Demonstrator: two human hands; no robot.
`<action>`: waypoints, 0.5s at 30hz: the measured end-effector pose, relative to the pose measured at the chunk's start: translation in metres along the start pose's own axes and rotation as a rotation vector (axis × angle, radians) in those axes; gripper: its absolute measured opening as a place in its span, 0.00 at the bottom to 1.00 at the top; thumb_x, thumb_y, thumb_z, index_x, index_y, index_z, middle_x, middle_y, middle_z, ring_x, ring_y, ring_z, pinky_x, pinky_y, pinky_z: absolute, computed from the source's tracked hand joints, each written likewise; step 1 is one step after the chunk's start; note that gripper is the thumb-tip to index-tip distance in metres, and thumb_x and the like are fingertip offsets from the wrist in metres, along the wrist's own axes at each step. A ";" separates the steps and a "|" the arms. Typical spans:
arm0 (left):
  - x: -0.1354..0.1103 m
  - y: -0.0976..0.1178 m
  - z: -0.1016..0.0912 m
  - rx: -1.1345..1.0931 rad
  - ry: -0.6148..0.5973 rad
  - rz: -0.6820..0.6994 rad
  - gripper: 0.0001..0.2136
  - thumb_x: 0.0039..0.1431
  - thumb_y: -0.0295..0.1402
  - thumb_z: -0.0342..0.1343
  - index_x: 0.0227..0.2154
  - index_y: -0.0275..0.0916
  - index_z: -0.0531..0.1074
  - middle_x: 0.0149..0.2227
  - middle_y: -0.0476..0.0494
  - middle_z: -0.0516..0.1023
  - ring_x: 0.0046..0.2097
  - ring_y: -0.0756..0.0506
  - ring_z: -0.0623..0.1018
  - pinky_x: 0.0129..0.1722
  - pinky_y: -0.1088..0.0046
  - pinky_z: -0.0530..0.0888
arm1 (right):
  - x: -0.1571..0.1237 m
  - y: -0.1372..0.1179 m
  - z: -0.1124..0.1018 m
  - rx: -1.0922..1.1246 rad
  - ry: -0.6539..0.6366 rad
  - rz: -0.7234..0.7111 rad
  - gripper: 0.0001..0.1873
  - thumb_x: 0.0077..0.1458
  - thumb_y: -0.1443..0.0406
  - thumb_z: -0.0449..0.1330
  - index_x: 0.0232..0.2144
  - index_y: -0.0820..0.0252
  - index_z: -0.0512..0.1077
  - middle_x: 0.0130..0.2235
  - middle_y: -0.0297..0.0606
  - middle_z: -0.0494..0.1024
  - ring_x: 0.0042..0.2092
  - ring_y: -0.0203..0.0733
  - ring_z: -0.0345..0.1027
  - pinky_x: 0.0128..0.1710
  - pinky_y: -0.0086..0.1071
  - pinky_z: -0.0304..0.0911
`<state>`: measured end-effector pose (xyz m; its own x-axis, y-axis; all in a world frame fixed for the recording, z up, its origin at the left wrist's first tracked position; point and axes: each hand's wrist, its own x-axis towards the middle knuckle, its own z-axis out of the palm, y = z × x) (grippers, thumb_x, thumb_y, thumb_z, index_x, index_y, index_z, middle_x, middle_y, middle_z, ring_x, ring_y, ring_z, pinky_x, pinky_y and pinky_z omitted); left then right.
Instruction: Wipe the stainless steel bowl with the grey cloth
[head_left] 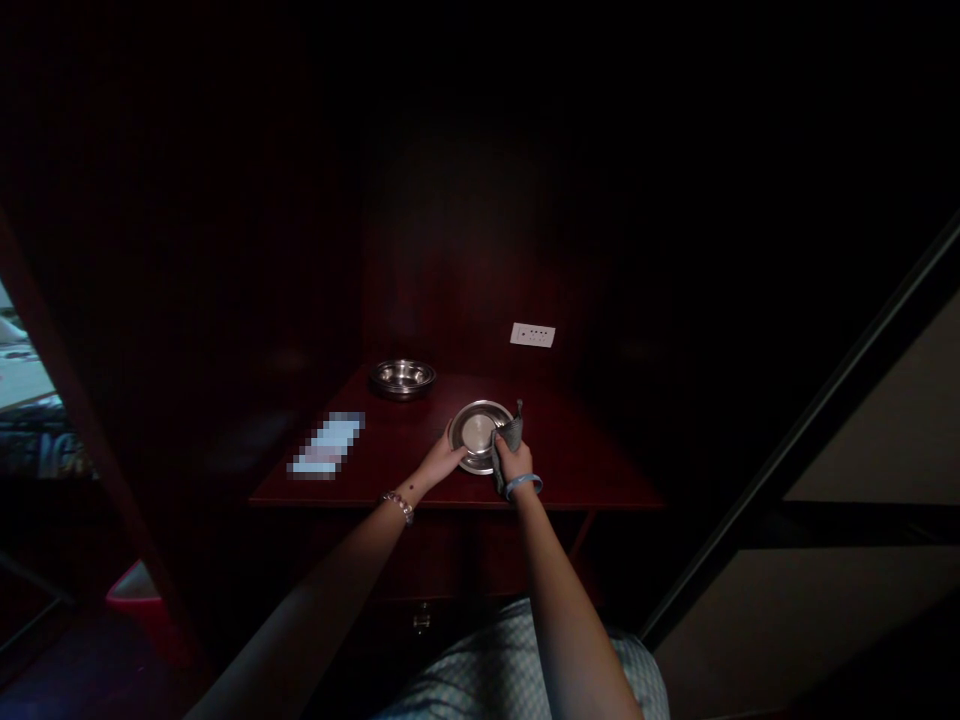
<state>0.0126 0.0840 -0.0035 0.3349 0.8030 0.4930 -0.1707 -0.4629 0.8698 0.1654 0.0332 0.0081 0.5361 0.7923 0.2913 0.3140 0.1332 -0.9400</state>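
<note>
Where pale checked fabric (495,665) shows: it is the nearest thing, below the table edge.
Left hand (442,459): wears a beaded bracelet (397,506); its thumb and fingers are closed on the left, near rim of the dish.
Right hand (517,461): wears a light-blue wristband (523,487); its fingers are clamped on a grey, bunched cloth (512,434), pressed at the right rim.
Shallow round steel dish (477,432): lies between both hands, just ahead of the fingers; being round, it has no long axis, and neither hand is nearer. Whether it rests or is lifted, I cannot tell.
Dark-red wooden table (585,465): is under the dish; a blurred bluish patch (328,445) lies at left.
Stacked shiny steel bowls (403,382): stand far left, apart from the hands.
White socket plate (532,335): is on the back wall.
</note>
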 end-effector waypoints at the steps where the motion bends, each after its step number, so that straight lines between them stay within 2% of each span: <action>1: 0.000 -0.001 0.000 0.000 0.001 0.000 0.31 0.47 0.25 0.55 0.56 0.35 0.53 0.57 0.35 0.64 0.60 0.42 0.63 0.60 0.60 0.56 | 0.000 0.001 0.000 0.011 -0.005 -0.001 0.21 0.43 0.54 0.60 0.34 0.65 0.76 0.35 0.45 0.80 0.39 0.47 0.74 0.37 0.31 0.66; 7: 0.001 -0.002 -0.001 0.020 -0.002 -0.011 0.29 0.49 0.27 0.55 0.55 0.35 0.55 0.56 0.36 0.65 0.59 0.42 0.63 0.60 0.60 0.56 | 0.002 0.003 0.004 0.046 -0.035 -0.003 0.25 0.35 0.53 0.65 0.35 0.63 0.75 0.37 0.44 0.80 0.40 0.47 0.74 0.39 0.33 0.67; 15: -0.001 0.000 -0.001 0.099 -0.002 0.005 0.28 0.50 0.27 0.53 0.55 0.35 0.55 0.54 0.38 0.68 0.59 0.43 0.64 0.59 0.62 0.59 | 0.001 0.003 0.001 -0.036 -0.016 -0.009 0.20 0.40 0.55 0.63 0.34 0.63 0.75 0.36 0.45 0.80 0.40 0.47 0.74 0.38 0.33 0.67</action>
<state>0.0110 0.0832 -0.0039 0.3362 0.7998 0.4973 -0.0805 -0.5017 0.8613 0.1661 0.0351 0.0055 0.5208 0.8004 0.2969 0.3468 0.1195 -0.9303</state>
